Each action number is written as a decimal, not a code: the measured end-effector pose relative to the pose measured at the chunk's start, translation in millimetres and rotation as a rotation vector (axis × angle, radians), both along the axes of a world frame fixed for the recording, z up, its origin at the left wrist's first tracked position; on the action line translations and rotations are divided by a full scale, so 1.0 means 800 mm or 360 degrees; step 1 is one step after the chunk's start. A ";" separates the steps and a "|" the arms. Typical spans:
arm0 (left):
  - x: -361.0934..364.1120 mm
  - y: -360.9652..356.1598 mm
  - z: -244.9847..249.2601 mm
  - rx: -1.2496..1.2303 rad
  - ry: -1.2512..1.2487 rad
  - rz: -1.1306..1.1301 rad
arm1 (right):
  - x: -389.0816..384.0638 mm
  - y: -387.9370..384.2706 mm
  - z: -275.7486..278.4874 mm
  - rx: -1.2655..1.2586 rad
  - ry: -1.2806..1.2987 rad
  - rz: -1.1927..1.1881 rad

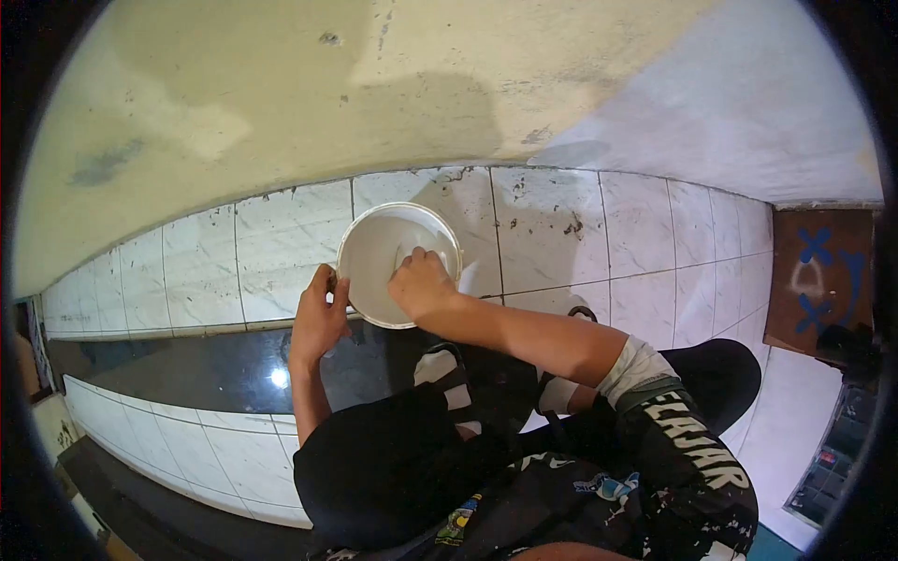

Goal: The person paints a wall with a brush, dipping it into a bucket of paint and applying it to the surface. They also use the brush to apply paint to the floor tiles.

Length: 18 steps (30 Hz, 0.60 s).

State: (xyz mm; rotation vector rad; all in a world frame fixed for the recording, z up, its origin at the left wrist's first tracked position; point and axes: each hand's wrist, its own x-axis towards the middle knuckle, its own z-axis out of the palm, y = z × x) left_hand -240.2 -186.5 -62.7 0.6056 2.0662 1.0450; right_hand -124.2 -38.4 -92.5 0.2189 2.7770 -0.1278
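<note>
My left hand (318,320) clamps the round white bucket (367,245) by its rim; my right hand (421,284) curls inside, grip unclear from here; marbled tiles (552,248) behind.

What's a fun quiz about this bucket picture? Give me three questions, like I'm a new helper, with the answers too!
1. Pick one. Which hand reaches inside the round white bucket: (a) the left hand or (b) the right hand?
2. True or false: the wall shows both yellowish and whitish areas.
3. Fill in the missing word: the brown panel at the far right of the picture has ____ crosses on it.

Key: 1. b; 2. True; 3. blue.
</note>
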 end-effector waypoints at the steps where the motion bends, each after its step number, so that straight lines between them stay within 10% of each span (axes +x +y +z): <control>1: -0.001 -0.003 0.004 -0.0013 -0.0025 0.0024 | -0.002 -0.002 0.014 -0.0053 0.0040 0.0020; 6: -0.010 -0.021 0.004 -0.0058 -0.0091 0.0057 | 0.000 0.066 0.098 -0.0718 0.0719 -0.0500; 11: -0.013 -0.023 0.006 -0.0172 -0.0084 0.0154 | 0.015 0.172 -0.051 -0.0584 0.1641 -0.1183; 18: -0.012 -0.020 0.003 -0.0188 -0.0105 0.0117 | -0.027 0.175 -0.176 -0.0446 0.0763 0.0150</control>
